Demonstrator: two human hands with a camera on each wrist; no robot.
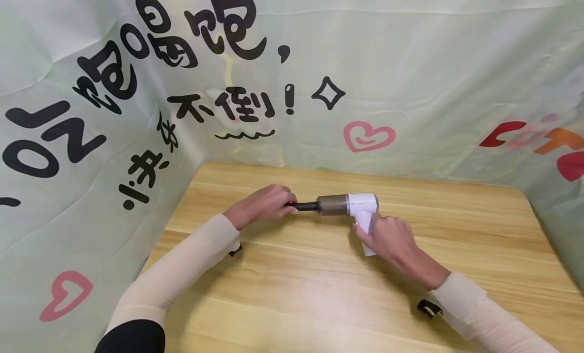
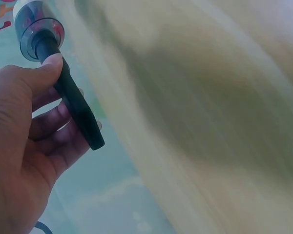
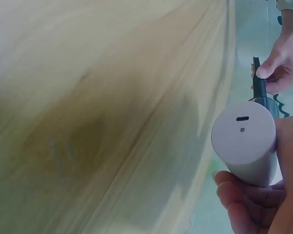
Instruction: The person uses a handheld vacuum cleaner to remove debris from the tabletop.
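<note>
A small white handheld vacuum cleaner (image 1: 363, 203) with a smoky see-through dust cup (image 1: 333, 205) is held level above the table. My right hand (image 1: 393, 237) grips its handle, whose round end (image 3: 241, 141) faces the right wrist camera and shows a charging slot. From the front of the cup sticks a long black crevice nozzle (image 1: 307, 206), pointing left. My left hand (image 1: 268, 205) pinches this nozzle, thumb on one side and fingers behind it. In the left wrist view the nozzle (image 2: 75, 105) sits in the cup's clear round mouth (image 2: 41, 39), its flat tip reaching past the fingers.
Underneath is a wood-grain table (image 1: 292, 292) with rounded back corners. Pale fabric walls (image 1: 410, 64) with black lettering and pink hearts close in the back and both sides. Each wrist carries a black strap piece (image 1: 429, 308).
</note>
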